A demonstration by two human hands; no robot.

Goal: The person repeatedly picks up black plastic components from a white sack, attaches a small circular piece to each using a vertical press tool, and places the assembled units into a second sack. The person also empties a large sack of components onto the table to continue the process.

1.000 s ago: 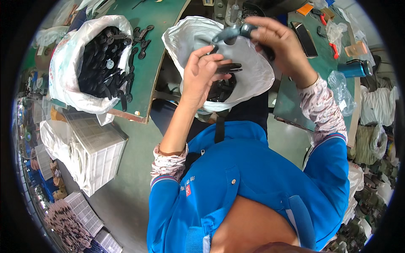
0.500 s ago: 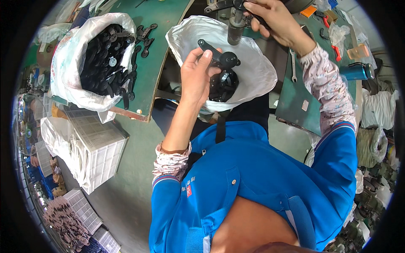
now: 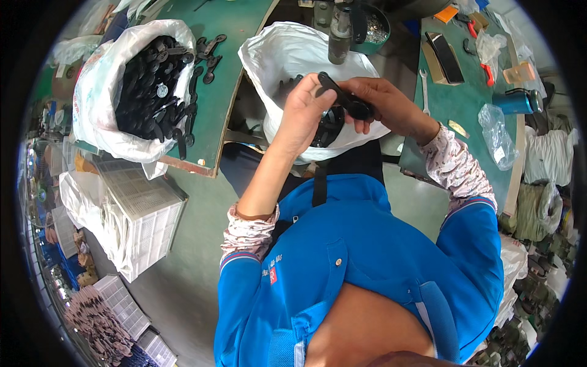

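Over the mouth of a white sack [image 3: 260, 52], my left hand [image 3: 302, 113] pinches a black lever-like part [image 3: 345, 101] near its narrow end. My right hand [image 3: 394, 109] closes round the wider round end of the same part, fingers partly hidden behind it. Inside the sack lie more black parts [image 3: 328, 128], partly covered by my hands. Just beyond the sack stands a machine's grey metal cylinder [image 3: 339, 43], with a black handle [image 3: 359, 23] beside it. Neither hand touches the machine.
On the left green table [image 3: 235, 37], a white bag [image 3: 92, 104] is heaped with black parts [image 3: 150, 92]; several lie loose beside it. The right bench bears a wrench [image 3: 424, 92], dark flat object [image 3: 446, 58], clear plastic bag [image 3: 498, 137] and blue bottle [image 3: 518, 103]. A white crate [image 3: 147, 214] stands lower left.
My right hand has come down from the machine's handle to the black part in my left hand. The handle has turned. My left hand has shifted slightly right, and the part is tilted differently.
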